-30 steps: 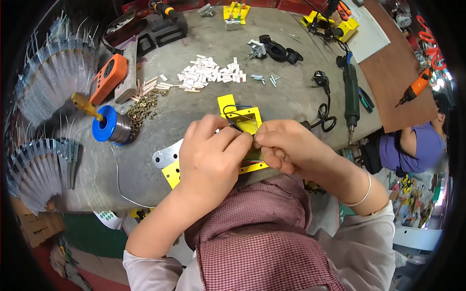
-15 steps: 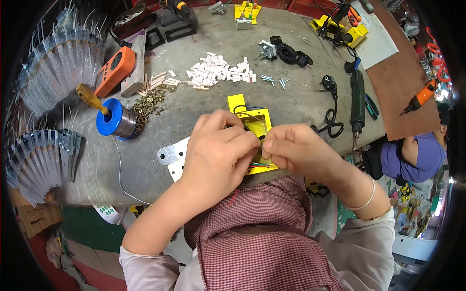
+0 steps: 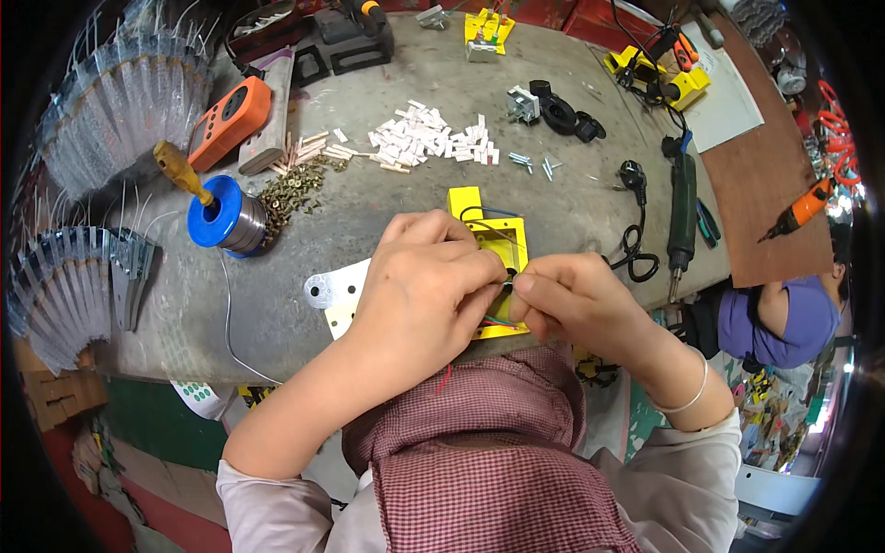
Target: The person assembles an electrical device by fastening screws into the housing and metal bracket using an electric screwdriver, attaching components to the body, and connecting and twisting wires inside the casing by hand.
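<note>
A yellow open-topped housing (image 3: 513, 230) lies at the near edge of the bench with wires inside it. A metal plate with holes (image 3: 337, 288) sticks out on its left. My left hand (image 3: 429, 276) is closed over the housing's left side, its thumb and forefinger pinching a thin wire. Opposite it, my right hand (image 3: 572, 297) pinches at the same wire, fingertips almost meeting the left ones above the opening. Dark wires (image 3: 489, 211) loop over the housing's far edge; green and red ones (image 3: 499, 323) show at the near end. The fingers partly hide the inside.
Left of my hands stand a blue solder spool (image 3: 219, 217), brass screws (image 3: 293, 191) and an orange socket block (image 3: 230, 122). Beyond lie white connector pieces (image 3: 429, 136) and several silver screws (image 3: 548, 168). A dark green electric screwdriver (image 3: 682, 207) and black plug cord (image 3: 633, 217) lie right. A person (image 3: 779, 313) sits at far right.
The view has shifted slightly, so the bench things sit a little to the right. Both hands keep pinching over the yellow housing; the fingers have moved only slightly.
</note>
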Available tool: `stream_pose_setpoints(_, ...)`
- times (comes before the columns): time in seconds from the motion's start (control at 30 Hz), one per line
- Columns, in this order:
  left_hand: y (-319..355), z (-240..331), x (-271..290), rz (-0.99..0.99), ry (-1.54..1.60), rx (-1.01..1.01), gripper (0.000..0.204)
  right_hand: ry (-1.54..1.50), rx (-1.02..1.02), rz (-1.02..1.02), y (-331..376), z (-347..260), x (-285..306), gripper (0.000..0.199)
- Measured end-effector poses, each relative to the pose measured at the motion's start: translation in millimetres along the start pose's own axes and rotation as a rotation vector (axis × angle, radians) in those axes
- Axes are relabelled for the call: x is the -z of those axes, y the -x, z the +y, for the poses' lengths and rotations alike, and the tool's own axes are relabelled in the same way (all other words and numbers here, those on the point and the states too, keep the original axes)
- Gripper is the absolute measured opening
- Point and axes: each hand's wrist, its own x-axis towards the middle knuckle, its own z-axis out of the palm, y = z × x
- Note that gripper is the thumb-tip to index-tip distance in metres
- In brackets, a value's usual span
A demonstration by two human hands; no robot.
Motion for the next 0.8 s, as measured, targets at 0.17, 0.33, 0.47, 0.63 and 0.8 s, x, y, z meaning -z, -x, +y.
stream_pose_setpoints(0.17,-2,2,3,-0.018,0.048,0.034,0.015,0.905,0.697,0.47,4,6,-9,0.01)
stream_pose_setpoints(0.33,-1,1,4,-0.057,0.032,0.042,0.015,1.098,0.969,0.501,-3,11,-7,0.014)
stream_pose_setpoints(0.47,0,5,2,-0.061,0.003,-0.025,0.016,0.714,0.744,0.341,-1,15,-1,0.015)
stream_pose_setpoints(0.63,-6,8,16,-0.059,-0.021,-0.06,0.016,0.336,0.384,0.475,8,2,32,0.022)
stream_pose_setpoints(0.8,-28,3,20,-0.045,-0.293,-0.161,0.019,0.278,0.415,0.438,-1,-1,38,0.018)
